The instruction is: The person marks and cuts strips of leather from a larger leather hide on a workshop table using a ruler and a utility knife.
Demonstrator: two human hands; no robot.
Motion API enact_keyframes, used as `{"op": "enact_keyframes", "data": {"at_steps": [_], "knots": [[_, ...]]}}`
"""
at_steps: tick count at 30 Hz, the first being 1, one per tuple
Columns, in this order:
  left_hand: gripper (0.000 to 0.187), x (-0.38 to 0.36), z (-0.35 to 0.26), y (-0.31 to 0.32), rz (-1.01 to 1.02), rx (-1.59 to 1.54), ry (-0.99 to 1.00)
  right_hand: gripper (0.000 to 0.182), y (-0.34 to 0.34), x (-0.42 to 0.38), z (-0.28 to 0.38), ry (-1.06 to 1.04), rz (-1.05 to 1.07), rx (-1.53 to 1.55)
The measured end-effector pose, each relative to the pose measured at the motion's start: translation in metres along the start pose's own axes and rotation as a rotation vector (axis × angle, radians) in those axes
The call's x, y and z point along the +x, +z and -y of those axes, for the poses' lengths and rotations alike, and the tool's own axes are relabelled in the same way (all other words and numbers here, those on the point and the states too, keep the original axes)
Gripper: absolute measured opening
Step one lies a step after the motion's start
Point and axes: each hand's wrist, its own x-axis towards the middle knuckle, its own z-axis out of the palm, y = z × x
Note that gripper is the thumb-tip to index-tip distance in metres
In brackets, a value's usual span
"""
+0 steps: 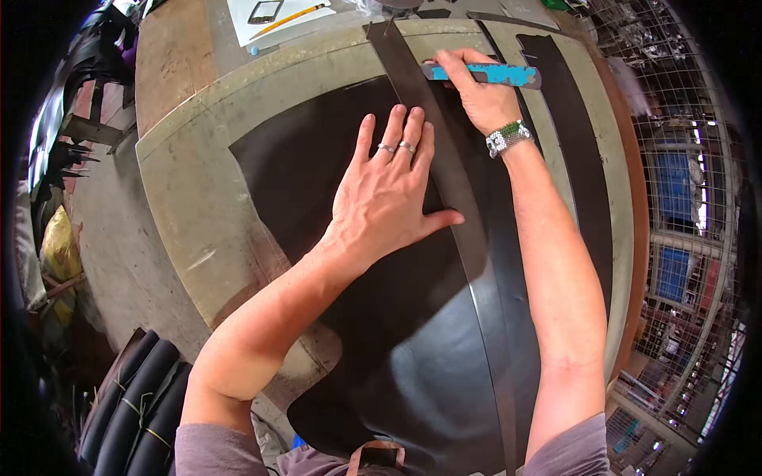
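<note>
A large dark leather sheet (397, 357) is spread over the work table, with a long straight strip (448, 159) like a ruler lying lengthwise on it. My left hand (385, 182) lies flat with fingers stretched out; its fingertips touch the strip's left side and the thumb reaches across it. Two rings show on its fingers. My right hand (480, 91) is closed around a utility knife (508, 75) with worn turquoise paint, held near the far part of the strip, at its right edge. The knife's blade cannot be made out.
A narrow dark leather strip (575, 135) lies along the table's right side. White paper (274, 20) with a yellow pencil (290, 21) sits at the far edge. Tied dark rolls (139, 404) stand at lower left. Wire mesh shelving (683, 190) runs along the right.
</note>
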Motion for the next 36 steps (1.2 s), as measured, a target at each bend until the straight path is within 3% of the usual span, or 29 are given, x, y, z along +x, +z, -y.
{"op": "enact_keyframes", "data": {"at_steps": [8, 13, 14, 17, 18, 19, 21, 23, 25, 27, 30, 33, 36], "knots": [[0.121, 0.001, 0.000, -0.002, 0.010, 0.030, 0.023, 0.027, 0.007, 0.018, 0.004, -0.040, -0.012, -0.191], [0.122, 0.002, -0.004, 0.000, 0.028, 0.078, 0.018, 0.023, 0.001, 0.022, 0.022, 0.101, 0.045, -0.347], [0.122, 0.002, -0.005, 0.001, 0.005, 0.097, 0.025, 0.021, -0.007, 0.005, 0.028, 0.094, 0.029, -0.223], [0.123, 0.001, -0.003, 0.006, -0.021, 0.131, 0.055, 0.019, -0.027, -0.039, 0.029, 0.197, 0.118, -0.260], [0.121, 0.000, -0.003, 0.008, -0.030, 0.145, 0.058, 0.016, -0.028, -0.061, 0.016, 0.046, 0.045, -0.343], [0.121, 0.002, -0.002, 0.007, -0.028, 0.158, 0.061, 0.027, -0.045, -0.090, 0.020, 0.122, 0.157, -0.334], [0.120, -0.001, -0.006, 0.010, -0.047, 0.170, 0.041, 0.022, -0.063, -0.144, 0.017, 0.010, 0.135, -0.426], [0.122, 0.000, -0.013, -0.002, 0.058, 0.208, 0.063, 0.018, -0.085, -0.216, 0.013, -0.006, 0.110, -0.307], [0.127, 0.002, -0.012, -0.008, 0.170, 0.248, 0.044, 0.016, -0.117, -0.303, 0.020, 0.219, 0.152, -0.242], [0.125, 0.003, -0.011, -0.007, 0.184, 0.248, 0.010, 0.013, -0.143, -0.377, 0.031, 0.287, 0.129, -0.266], [0.126, -0.001, -0.026, -0.005, 0.208, 0.209, -0.052, 0.013, -0.147, -0.411, 0.038, 0.391, 0.115, -0.261], [0.120, -0.079, -0.119, 0.027, -0.003, 0.065, 0.039, 0.017, -0.147, -0.406, 0.022, 0.339, 0.111, -0.202], [0.126, -0.196, -0.269, 0.030, 0.300, -0.104, 0.028, 0.023, -0.148, -0.407, 0.011, 0.324, 0.122, -0.228]]}}
